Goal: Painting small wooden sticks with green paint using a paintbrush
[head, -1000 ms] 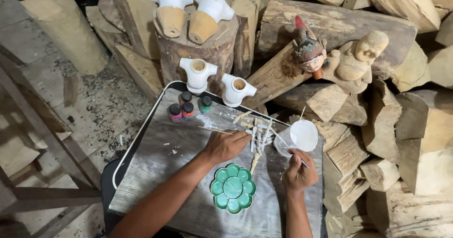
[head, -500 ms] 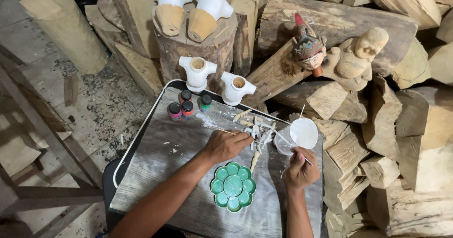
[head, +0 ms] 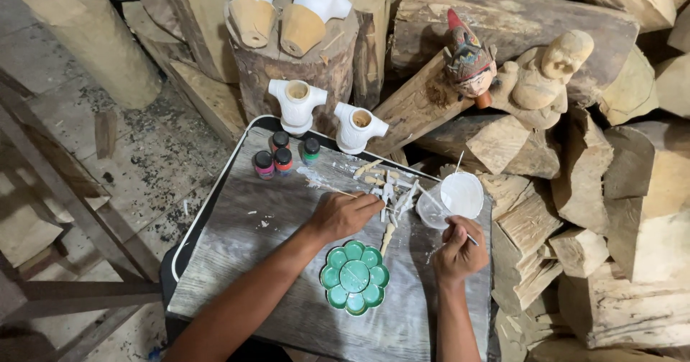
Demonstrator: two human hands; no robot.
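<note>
Paint bottles on the grey board

Four small paint bottles (head: 282, 154) stand clustered at the board's far edge: dark caps, with pink, red and green bodies; labels too small to tell.
</note>
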